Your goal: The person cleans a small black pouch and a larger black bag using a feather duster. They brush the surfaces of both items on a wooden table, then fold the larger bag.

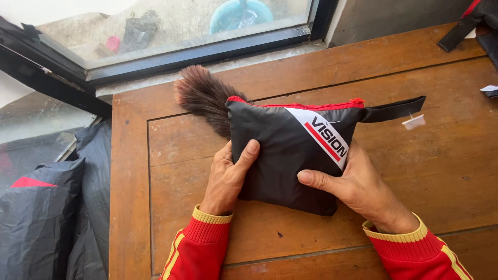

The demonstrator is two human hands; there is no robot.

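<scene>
On the wooden table (415, 171), near its middle, lies a black pouch (288, 150) with a red zipper (311, 105) along the top and a white-and-red diagonal stripe. Left hand (225, 179) grips the pouch's left edge, thumb on top, fingers under. Right hand (358, 186) clamps the lower right side, thumb pressed on the front. A black strap (394, 109) with a small white tag (413, 122) sticks out right. Brown fur tuft (202, 96) lies touching the pouch's upper left corner. Black bags (46, 218) sit left of the table, below the window (171, 31).
</scene>
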